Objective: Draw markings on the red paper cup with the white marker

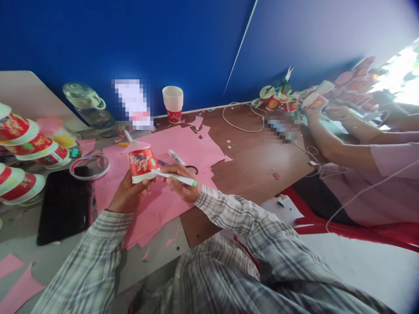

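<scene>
The cup (142, 163) is thin paper, so a hard squeeze from the left hand (127, 196) would probably dent its wall. A heavy push from the pen (175, 176) could also tip it out of that light hold. The pen's tip sits close to the cup's rim, and a slip might leave a stray mark on the print or on the pink paper (196, 148) below.

The cup is red with a bright printed picture and a white rim. It is held just above the pink paper on the worktop (262, 161), and a pink scrap (135, 146) lies at its far end. The left fingers pinch it near the rim. The right hand (183, 185) has its fingers closed round the pen, a white one with a green end.
</scene>
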The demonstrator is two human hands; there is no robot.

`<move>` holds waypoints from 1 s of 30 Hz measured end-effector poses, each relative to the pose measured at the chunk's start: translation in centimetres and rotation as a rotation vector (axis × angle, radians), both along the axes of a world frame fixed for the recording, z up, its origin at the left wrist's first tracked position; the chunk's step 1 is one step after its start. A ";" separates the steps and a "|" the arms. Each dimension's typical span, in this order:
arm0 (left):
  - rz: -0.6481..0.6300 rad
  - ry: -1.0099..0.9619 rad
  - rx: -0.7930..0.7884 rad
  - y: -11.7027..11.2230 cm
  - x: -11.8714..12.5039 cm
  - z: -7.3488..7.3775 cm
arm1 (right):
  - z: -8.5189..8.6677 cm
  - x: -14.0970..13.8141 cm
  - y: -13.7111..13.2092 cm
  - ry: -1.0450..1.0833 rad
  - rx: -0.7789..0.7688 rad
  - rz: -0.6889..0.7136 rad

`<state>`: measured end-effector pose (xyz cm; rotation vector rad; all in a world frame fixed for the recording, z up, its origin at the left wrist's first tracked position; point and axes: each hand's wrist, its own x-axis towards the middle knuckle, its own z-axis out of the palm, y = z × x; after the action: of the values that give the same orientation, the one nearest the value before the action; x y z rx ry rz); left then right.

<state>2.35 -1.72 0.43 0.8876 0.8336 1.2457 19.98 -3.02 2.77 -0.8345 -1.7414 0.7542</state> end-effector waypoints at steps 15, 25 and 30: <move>0.008 0.017 0.011 0.1 -0.2 -0.3 | -1.1 0.0 0.1 0.105 -0.104 0.065; 0.005 0.008 0.016 0.1 -0.2 -0.4 | -1.3 -0.3 0.2 0.116 -0.108 0.060; -0.019 0.022 0.016 0.2 -0.3 -0.4 | -1.4 -0.3 0.2 0.103 -0.110 0.049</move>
<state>2.04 -1.51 0.07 0.9210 0.8318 1.2295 19.69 -2.80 1.40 -0.8145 -1.6456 0.9167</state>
